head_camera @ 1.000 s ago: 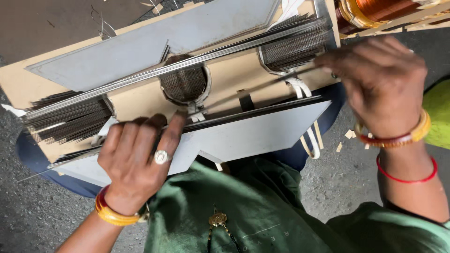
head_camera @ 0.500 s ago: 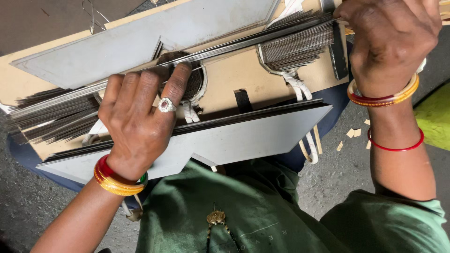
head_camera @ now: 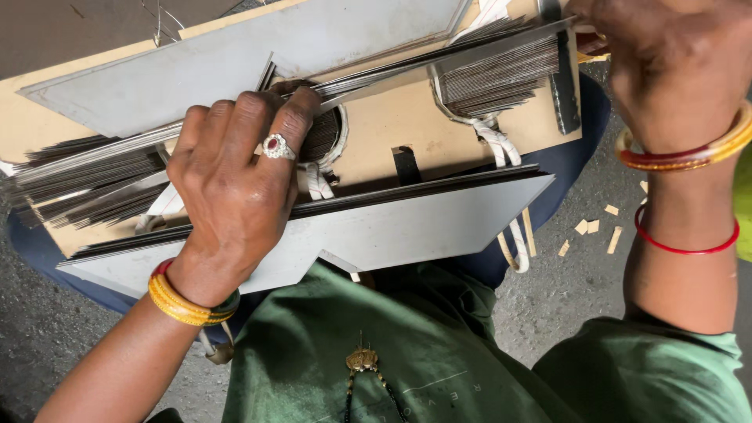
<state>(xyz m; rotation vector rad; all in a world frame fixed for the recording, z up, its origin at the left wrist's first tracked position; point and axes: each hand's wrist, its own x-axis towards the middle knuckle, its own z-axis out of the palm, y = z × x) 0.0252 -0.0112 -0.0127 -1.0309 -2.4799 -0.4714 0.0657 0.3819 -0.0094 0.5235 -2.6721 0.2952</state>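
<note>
A tan board (head_camera: 407, 129) lies across my lap with a large grey metal plate on its near side (head_camera: 423, 227) and another on its far side (head_camera: 258, 55). Between them run stacks of thin dark metal strips (head_camera: 86, 180), bound with white tape loops (head_camera: 497, 141). My left hand (head_camera: 235, 196), wearing a ring and yellow bangles, curls its fingers over the long strip bundle at the middle. My right hand (head_camera: 666, 70), at the top right, closes on the bundle's right end (head_camera: 501, 70); its fingertips are hidden.
A dark upright bar (head_camera: 564, 90) stands at the board's right end. Small tan offcuts (head_camera: 587, 227) lie scattered on the rough grey floor (head_camera: 564, 298) to the right. Green clothing (head_camera: 407, 352) fills the lower view, and a blue cloth (head_camera: 47, 258) sits under the board.
My left hand has moved up from the near plate onto the strip bundle. My right hand has shifted up and right to the bundle's end.
</note>
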